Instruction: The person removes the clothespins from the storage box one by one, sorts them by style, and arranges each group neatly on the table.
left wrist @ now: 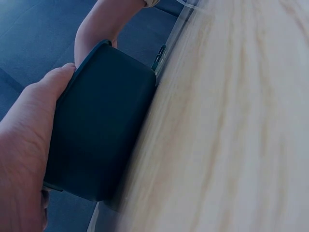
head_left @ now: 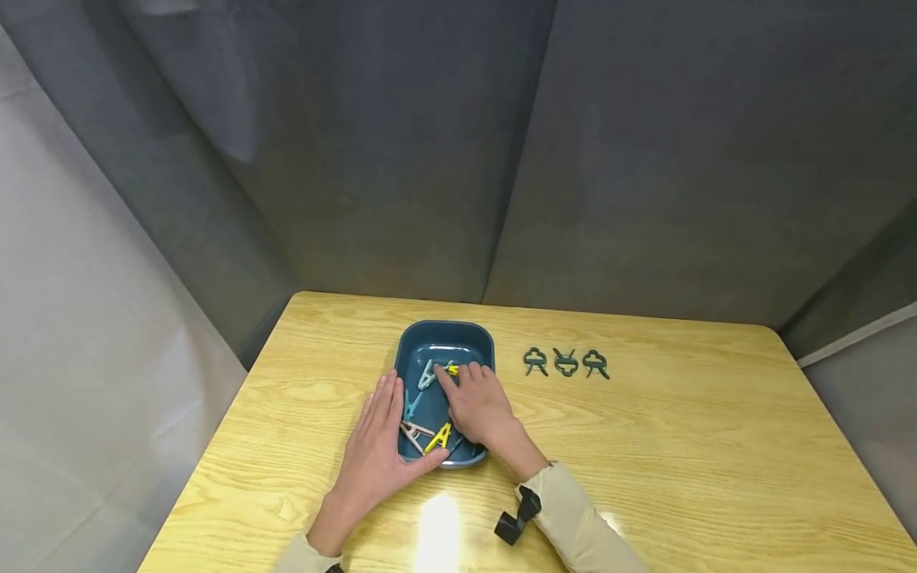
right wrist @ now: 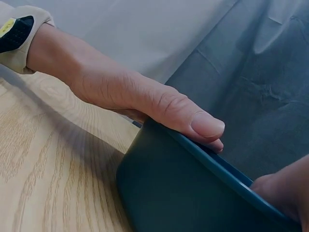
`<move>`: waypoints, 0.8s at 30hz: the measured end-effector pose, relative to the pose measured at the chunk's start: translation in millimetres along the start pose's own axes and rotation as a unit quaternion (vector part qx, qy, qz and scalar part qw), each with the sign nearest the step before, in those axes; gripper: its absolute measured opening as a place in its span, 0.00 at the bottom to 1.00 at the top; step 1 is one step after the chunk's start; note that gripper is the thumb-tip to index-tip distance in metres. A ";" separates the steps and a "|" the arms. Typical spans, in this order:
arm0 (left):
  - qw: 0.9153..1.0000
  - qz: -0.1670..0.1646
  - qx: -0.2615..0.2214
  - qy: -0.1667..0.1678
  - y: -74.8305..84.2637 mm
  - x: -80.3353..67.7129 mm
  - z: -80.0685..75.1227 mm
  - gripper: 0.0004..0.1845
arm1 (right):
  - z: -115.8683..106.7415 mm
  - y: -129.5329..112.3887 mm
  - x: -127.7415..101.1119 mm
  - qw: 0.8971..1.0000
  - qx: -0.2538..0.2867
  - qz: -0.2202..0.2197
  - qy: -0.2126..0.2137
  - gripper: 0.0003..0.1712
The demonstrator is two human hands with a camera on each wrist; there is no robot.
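Black wrist-camera mount (head_left: 517, 516) on the beige right sleeve sits nearest the head view, just behind the right hand (head_left: 478, 407).

Left hand (head_left: 378, 454): fingers straight, laid flat along the left outer wall of the dark blue rectangular plastic tray (head_left: 444, 333); thumb hooked over the near rim. Left wrist view confirms the palm (left wrist: 24, 145) pressed to the tray wall (left wrist: 99, 130). Holds nothing; steadies the tray only.

Right hand: reaches over the near rim into the tray, fingers extended, fingertips touching a light teal plastic clothes peg (head_left: 427, 374) and a small yellow peg (head_left: 451, 369) at the far half of the tray. Whether the fingertips pinch a peg or only rest on it cannot be told from these views; the right wrist view shows only the tray's outer wall (right wrist: 169, 188) and the left thumb (right wrist: 193, 121).

Key relation: teal peg lies directly under and just left of the right fingertips, long axis running diagonally, near-left to far-right. Right hand is clearly the nearer one.

Other contents, nearer than the right fingertips: a second teal peg (head_left: 411, 404), a beige peg (head_left: 413, 434), a larger yellow peg (head_left: 439, 438).

Right of the right hand, well apart, on the wood-grain worktop (head_left: 716, 446): three dark green spring clamps (head_left: 565, 362) in a row.
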State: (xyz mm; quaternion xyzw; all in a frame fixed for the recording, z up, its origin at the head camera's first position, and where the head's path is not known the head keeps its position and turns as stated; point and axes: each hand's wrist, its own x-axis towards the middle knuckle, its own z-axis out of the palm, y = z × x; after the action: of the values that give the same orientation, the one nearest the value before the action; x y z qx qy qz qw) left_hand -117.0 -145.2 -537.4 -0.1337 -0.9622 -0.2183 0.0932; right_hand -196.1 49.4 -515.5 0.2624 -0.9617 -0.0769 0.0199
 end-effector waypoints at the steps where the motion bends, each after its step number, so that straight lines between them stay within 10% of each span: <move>1: 1.000 0.002 0.001 0.003 0.0 -0.3 -0.2 0.70 | 0.4 -0.7 0.8 1.000 -0.006 0.001 -0.009 0.33; 10: 0.999 0.018 0.011 0.024 -1.0 0.0 1.6 0.69 | -1.5 -0.3 2.0 1.000 -0.004 -0.007 -0.025 0.29; 24: 1.000 0.006 0.009 0.004 1.4 0.5 -1.0 0.70 | 0.3 9.4 1.1 0.990 0.094 -0.057 0.091 0.12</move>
State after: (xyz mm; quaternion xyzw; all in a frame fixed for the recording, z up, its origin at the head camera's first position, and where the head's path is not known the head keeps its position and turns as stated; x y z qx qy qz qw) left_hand -116.9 -144.4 -535.8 -0.1375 -0.9629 -0.2096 0.0994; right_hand -201.8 56.9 -514.3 0.3232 -0.9424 0.0372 0.0776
